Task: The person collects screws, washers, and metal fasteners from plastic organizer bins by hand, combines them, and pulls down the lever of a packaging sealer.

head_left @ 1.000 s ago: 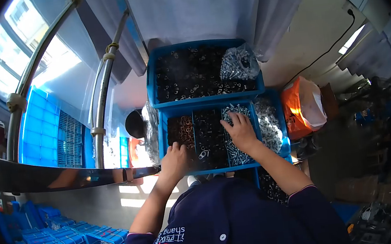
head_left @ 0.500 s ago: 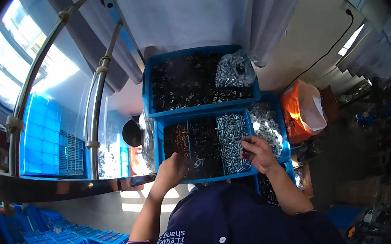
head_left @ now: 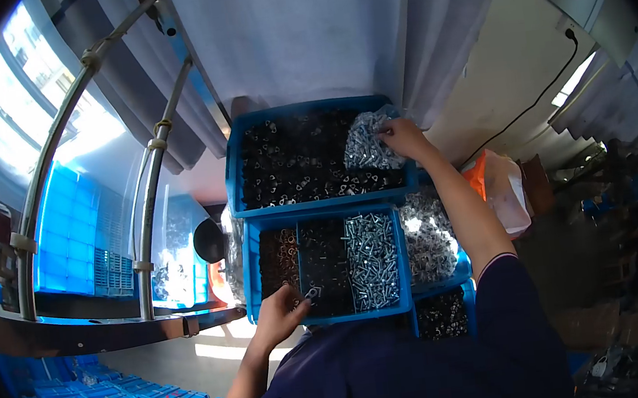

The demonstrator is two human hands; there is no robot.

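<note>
Since the earlier frame, the right hand (head_left: 404, 140) has been carried from the silver metal screws (head_left: 373, 267) in the front blue plastic bin (head_left: 362, 315) to the clear plastic bag of silver screws (head_left: 365, 144); its fingers are curled against the bag's right edge, though whether a firm grip is taken cannot be told. The bag is supported on small black metal parts (head_left: 287, 156), within the rear blue plastic bin (head_left: 319, 204), right end. The left hand (head_left: 278, 314) is held half-curled over the front bin's near edge, beside copper-coloured rings (head_left: 286, 253); whether anything is grasped cannot be told
</note>
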